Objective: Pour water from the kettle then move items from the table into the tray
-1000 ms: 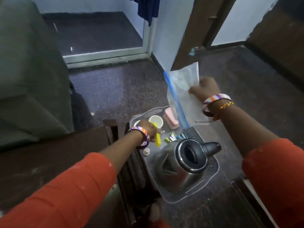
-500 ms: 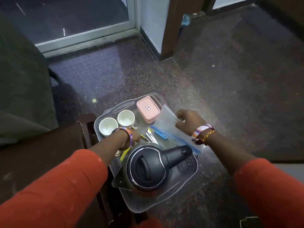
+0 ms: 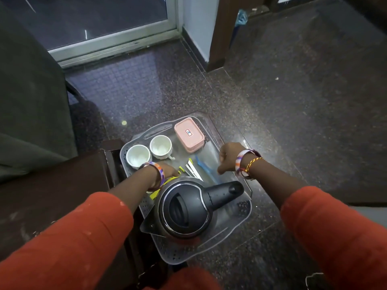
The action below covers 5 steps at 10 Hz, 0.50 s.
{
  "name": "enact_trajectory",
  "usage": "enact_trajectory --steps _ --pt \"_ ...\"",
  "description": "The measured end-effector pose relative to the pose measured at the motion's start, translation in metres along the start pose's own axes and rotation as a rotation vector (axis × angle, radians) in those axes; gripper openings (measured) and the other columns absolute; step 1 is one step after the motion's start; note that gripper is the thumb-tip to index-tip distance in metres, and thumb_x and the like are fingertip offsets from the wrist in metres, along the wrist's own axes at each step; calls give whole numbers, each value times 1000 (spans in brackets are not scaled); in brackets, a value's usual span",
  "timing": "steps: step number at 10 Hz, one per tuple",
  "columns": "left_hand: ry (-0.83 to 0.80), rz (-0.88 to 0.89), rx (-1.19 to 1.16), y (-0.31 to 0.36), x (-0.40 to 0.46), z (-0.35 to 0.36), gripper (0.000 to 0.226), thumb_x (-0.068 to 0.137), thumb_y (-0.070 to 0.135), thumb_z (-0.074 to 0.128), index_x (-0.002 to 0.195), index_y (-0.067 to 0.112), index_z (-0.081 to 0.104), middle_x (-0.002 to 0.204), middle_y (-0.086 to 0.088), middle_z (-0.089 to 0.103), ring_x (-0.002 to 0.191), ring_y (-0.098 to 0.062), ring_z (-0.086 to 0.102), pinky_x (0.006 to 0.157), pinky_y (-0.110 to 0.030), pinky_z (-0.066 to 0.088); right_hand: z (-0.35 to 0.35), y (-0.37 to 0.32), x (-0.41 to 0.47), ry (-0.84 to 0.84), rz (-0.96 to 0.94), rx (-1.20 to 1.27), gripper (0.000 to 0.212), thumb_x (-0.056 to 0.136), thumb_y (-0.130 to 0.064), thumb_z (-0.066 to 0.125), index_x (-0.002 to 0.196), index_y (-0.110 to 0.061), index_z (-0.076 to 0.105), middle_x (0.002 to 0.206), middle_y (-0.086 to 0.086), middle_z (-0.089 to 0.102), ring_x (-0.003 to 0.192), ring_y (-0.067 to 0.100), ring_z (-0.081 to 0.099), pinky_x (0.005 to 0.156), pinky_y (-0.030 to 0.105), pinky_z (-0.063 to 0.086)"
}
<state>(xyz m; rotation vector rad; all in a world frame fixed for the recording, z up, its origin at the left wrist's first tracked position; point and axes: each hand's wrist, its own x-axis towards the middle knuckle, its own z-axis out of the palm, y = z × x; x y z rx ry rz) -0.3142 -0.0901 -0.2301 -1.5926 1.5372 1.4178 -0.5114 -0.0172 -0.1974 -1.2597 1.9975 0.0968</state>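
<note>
- Head view: clear tray point(image 3: 240, 222) rests on the dark table.
- Black kettle point(image 3: 184, 212) stands at its near end.
- Right hand point(image 3: 229, 158), fingers curled, presses a plastic bag point(image 3: 209, 162).
- Left hand point(image 3: 169, 171) touches yellow packets point(image 3: 162, 186); grip unclear.

Sliding glass door point(image 3: 100, 24) standing along floor's far edge; wooden door frame point(image 3: 222, 32) rising beside it; grey curtain point(image 3: 27, 97) hanging left.

Hardly any lettering is showing here.
A small label is sitting on the lid of the pink box point(image 3: 189, 135) in the tray point(image 3: 209, 245), possibly carrying a blue-and-red mark, but it is reading too blurred to make out.
</note>
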Motion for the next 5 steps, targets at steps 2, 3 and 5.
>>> enact_trajectory --steps 2,3,5 --pt "-33 26 -104 1 -9 -3 36 90 23 51 118 1 58 110 -17 57 84 -24 54 77 -33 47 6 -4 -4 -24 -1 -125 42 62 -31 82 55 -19 43 84 9 56 79 21 52 66 25 45" --pt "-15 57 -179 1 -16 -6 41 89 24 54 124 3 52 114 -16 54 81 -21 54 74 -34 47 -8 -5 -11 -17 -5 -131 40 61 -37 82 80 -7 63 85 8 57 79 21 52 67 26 43" --pt "76 241 -340 -1 -45 -16 10 89 17 54 85 9 58 74 -3 45 64 -14 42 63 -28 41 -35 -38 -35 153 -32 -161 38 76 -32 71 101 -3 65 106 17 68 86 26 57 78 32 48"
